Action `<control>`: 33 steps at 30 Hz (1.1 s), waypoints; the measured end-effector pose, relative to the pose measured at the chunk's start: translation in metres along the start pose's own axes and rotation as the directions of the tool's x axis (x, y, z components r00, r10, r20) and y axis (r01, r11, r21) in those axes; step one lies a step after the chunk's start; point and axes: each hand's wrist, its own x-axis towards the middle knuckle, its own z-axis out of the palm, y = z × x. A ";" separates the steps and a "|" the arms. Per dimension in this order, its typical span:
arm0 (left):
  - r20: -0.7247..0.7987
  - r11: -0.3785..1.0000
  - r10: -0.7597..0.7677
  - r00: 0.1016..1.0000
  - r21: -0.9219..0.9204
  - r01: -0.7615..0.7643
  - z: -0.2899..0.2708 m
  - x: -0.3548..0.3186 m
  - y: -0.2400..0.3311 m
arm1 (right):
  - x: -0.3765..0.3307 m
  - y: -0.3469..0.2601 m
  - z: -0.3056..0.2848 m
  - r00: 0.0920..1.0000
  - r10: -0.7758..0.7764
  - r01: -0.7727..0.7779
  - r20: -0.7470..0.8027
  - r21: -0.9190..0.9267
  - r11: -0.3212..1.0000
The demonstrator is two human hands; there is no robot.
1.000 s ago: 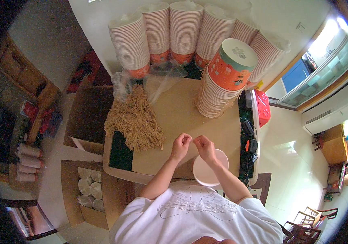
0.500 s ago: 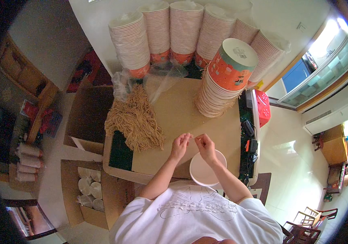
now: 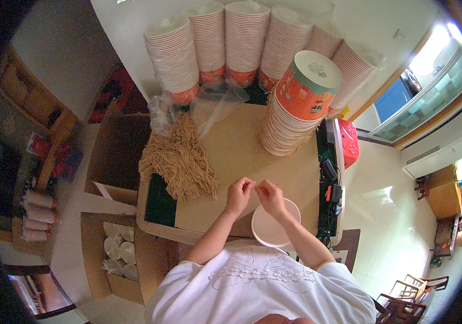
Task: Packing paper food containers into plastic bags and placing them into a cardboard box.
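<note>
Over the tabletop, my left hand and my right hand meet at their fingertips, both in a pinch. Whatever sits between the fingers is too small to make out. Under my right wrist is a white paper bucket, its open mouth facing up at the table's near edge. To the left of my hands lies a heap of tan cords. Beyond my right hand stands a stack of upside-down paper buckets, orange with a green band, with tan cord strands showing among their rims.
Tall stacks of paper buckets in clear plastic line the wall. Crumpled plastic film lies behind the cords. A red plastic basket and black adapters sit at the right edge. An open carton stands on the floor, left.
My left fingers have curled in more, and the two hands' fingertips have come closer together. The bucket, cords and stacks stay where they were.
</note>
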 end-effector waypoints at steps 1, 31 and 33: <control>-0.035 0.966 0.157 0.987 0.214 -0.146 0.000 0.000 0.001 | 0.000 0.001 0.000 1.000 0.001 -0.001 -0.002 0.000 1.000; 0.142 0.991 0.099 0.985 -0.099 -0.086 -0.013 0.031 0.027 | 0.033 0.006 -0.015 0.980 0.003 0.003 0.201 -0.031 1.000; 0.126 0.988 0.118 0.985 -0.115 -0.103 -0.007 0.038 0.017 | 0.037 0.008 -0.018 0.959 0.037 -0.046 0.282 0.024 0.999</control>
